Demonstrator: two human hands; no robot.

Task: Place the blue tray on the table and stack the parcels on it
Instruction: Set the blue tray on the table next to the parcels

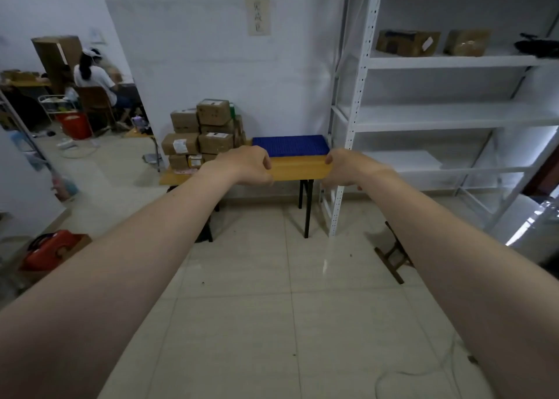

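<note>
Both forearms stretch out from the camera over the tiled floor [272, 277]. At their ends the left hand [245, 165] and the right hand [348, 168] are held level and apart, knuckles up. The fingers of each curl loosely downward and neither hand has hold of anything. In the head view they overlap the front edge of the table [299, 170], but the stretch of floor between suggests the person stands well back from it, so I judge there is no contact. Between and just beyond the hands, the blue tray [290, 145] lies flat on the right part of the tabletop, close to the wall and beside the white shelving [357, 96]. The parcels [205, 132] are piled in several layers on the left part of the same table, just beside the tray, and none rests on it. The first step therefore looks done and the stacking is not yet begun. The next move calls for stepping closer and reaching left to the top of the pile. One carton should be taken with both hands and set squarely on the tray near a corner, leaving room for the others. Lifting from the top matters, since pulling a lower box could topple the pile.
</note>
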